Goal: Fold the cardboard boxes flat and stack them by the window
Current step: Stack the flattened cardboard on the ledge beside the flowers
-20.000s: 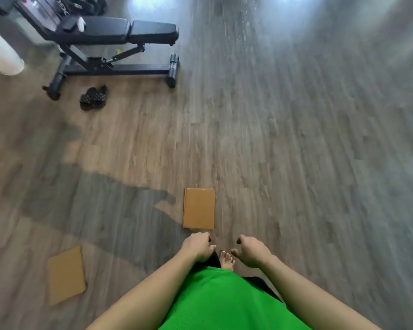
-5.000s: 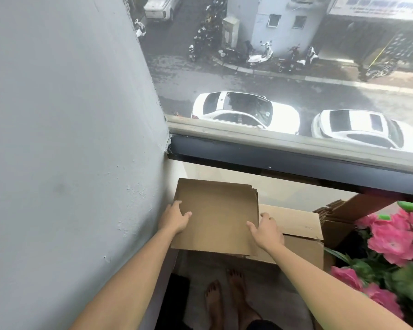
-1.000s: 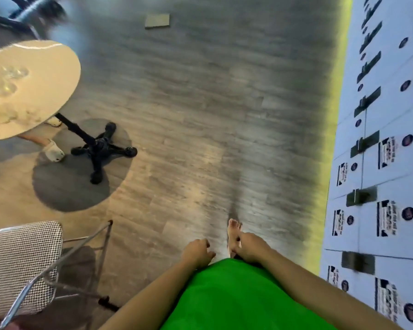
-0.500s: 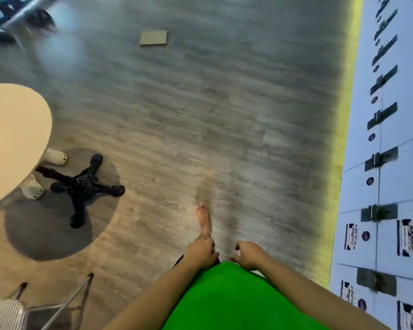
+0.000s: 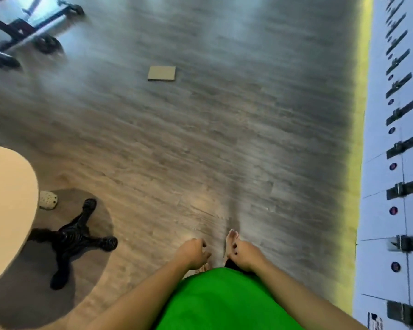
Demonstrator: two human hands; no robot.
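Observation:
A flattened brown cardboard box (image 5: 161, 73) lies alone on the wooden floor, far ahead and slightly left of me. My left hand (image 5: 193, 253) and my right hand (image 5: 244, 254) hang low in front of my green shirt with fingers loosely curled, holding nothing. Both are far from the box. The toes of one bare foot show between the hands.
A round beige table (image 5: 7, 210) with a black four-legged base (image 5: 73, 239) stands at the left, a white shoe (image 5: 47, 199) beside it. Black gym equipment (image 5: 22, 32) fills the far left corner. A wall of white lockers (image 5: 396, 177) with a yellow glow runs along the right.
I have walked forward: the cardboard box is nearer and lower in view, the table and its base have slid back to my left, and the chair has left the view.

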